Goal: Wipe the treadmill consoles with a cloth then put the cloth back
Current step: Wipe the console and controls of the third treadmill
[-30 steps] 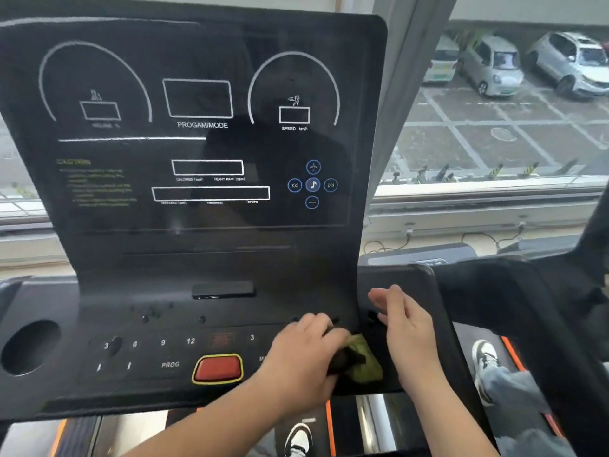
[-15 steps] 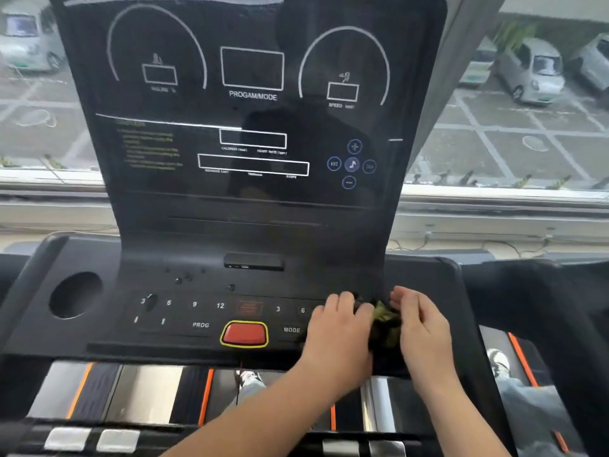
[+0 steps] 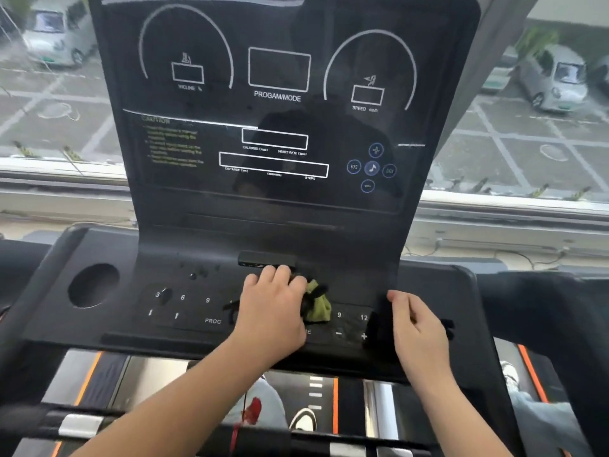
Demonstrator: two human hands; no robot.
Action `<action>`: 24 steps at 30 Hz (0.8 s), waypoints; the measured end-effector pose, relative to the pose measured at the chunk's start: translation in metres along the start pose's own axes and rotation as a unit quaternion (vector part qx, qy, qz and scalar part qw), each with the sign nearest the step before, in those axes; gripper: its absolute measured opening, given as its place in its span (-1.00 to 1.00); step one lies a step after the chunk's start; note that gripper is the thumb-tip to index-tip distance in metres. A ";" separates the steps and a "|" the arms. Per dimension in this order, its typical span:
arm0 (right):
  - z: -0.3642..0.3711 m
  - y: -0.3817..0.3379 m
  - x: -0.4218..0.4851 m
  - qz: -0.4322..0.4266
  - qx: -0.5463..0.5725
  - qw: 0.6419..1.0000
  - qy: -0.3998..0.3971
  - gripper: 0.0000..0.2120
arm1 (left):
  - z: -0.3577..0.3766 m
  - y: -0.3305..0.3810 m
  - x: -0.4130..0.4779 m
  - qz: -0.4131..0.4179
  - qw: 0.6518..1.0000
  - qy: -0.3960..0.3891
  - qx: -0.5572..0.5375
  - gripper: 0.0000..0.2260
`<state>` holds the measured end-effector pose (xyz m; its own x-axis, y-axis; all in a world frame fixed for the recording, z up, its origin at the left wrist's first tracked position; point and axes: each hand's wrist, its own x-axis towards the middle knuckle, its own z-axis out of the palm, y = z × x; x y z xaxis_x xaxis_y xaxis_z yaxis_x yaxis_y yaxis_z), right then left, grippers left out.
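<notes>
A black treadmill console (image 3: 273, 206) fills the view, with a tall dark display panel over a sloping button deck (image 3: 184, 308). My left hand (image 3: 273, 308) lies on the middle of the deck, closed over a crumpled green and black cloth (image 3: 318, 305) that sticks out to its right. It covers the red stop button. My right hand (image 3: 418, 328) rests on the deck's right side beside the 12 and plus keys, fingers curled loosely, holding nothing.
A round cup hole (image 3: 93, 285) sits at the deck's left end. A small black slot bar (image 3: 265, 258) is just above my left hand. Behind the console is a window onto parked cars (image 3: 553, 80). The treadmill belt and my shoes (image 3: 304, 420) show below.
My left hand has slid the cloth leftward from the deck's right edge to its middle, over the red button. My right hand has let go of the cloth and drawn apart to the right.
</notes>
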<state>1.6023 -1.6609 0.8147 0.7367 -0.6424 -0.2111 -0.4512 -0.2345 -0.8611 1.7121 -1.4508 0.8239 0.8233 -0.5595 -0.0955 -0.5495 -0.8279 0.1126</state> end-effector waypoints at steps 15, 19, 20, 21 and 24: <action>-0.004 0.002 0.004 0.017 0.007 1.000 -0.009 -0.74 | 0.025 0.057 0.010 0.255 0.963 0.036 -0.079 -0.63; 0.001 0.000 0.000 -0.003 -0.048 0.999 -0.005 -0.73 | 0.017 0.034 0.007 0.164 0.981 0.019 -0.100 -0.57; 0.002 0.000 0.000 -0.006 -0.059 0.998 -0.002 -0.74 | 0.015 0.038 0.006 0.150 0.984 0.010 -0.096 -0.57; 0.004 -0.001 0.000 -0.007 -0.066 0.998 0.003 -0.75 | 0.015 0.045 0.004 0.140 0.986 0.001 -0.093 -0.57; 0.009 -0.004 -0.001 -0.010 -0.062 0.998 0.008 -0.82 | 0.013 0.063 0.005 0.154 0.983 -0.011 -0.095 -0.57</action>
<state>1.6080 -1.6522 0.8144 0.7385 -0.6480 -0.1865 -0.4963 -0.3352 -0.8009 1.6796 -1.5060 0.8174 0.6171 -0.7853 -0.0492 -0.7343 -0.5972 0.3227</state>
